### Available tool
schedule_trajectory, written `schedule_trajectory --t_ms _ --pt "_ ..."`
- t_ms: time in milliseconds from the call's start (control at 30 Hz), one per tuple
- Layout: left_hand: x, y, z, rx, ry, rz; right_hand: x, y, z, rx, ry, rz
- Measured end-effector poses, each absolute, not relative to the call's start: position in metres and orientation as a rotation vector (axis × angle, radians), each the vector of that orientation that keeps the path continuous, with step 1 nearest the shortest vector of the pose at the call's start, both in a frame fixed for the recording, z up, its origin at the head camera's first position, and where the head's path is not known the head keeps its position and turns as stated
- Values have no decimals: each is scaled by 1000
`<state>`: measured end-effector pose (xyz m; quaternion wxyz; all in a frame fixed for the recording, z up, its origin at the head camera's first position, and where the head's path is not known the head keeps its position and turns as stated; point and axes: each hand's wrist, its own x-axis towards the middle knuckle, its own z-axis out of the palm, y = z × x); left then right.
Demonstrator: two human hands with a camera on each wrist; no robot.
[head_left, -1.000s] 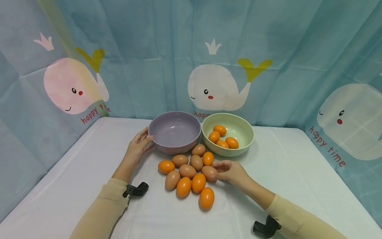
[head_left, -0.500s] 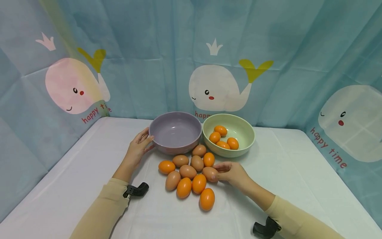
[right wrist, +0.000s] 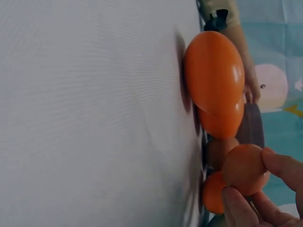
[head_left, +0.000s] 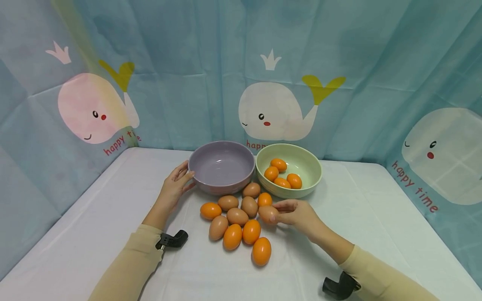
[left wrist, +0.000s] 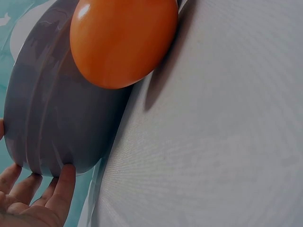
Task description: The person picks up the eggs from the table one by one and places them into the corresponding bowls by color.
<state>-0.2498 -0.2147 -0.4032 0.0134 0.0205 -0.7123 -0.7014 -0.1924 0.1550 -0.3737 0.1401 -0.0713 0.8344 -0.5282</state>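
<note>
My right hand point(head_left: 300, 215) pinches a brown egg point(head_left: 268, 214) between thumb and fingertips, at the right side of a cluster of brown and orange eggs. In the right wrist view the pinched egg point(right wrist: 245, 168) is in front of the others. My left hand point(head_left: 174, 184) holds the left side of a purple bowl point(head_left: 221, 184), thumb at its rim and fingertips against its outer wall point(left wrist: 52, 104). Nothing shows inside that bowl. Beside it, a light green bowl point(head_left: 309, 177) contains several orange eggs point(head_left: 272, 173).
Several brown and orange eggs lie loose before the bowls, with one orange egg point(head_left: 261, 251) nearest the person. A white cloth point(head_left: 113, 217) covers the table. Behind it hangs a blue curtain point(head_left: 173, 83) with whale prints.
My right hand has moved the brown egg slightly up and to the right, away from its neighbours. The left hand and both bowls have stayed in place.
</note>
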Motion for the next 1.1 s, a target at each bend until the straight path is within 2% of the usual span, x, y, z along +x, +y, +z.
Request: schedule_trajectory --t_ms 600,1100 --pt "-250 -216 -404 59 -2214 -2195 -211 137 -343 -259 2410 -1571" --pt "-249 -215 -403 52 -2217 -2196 -245 86 -317 -254 2348 -1641"
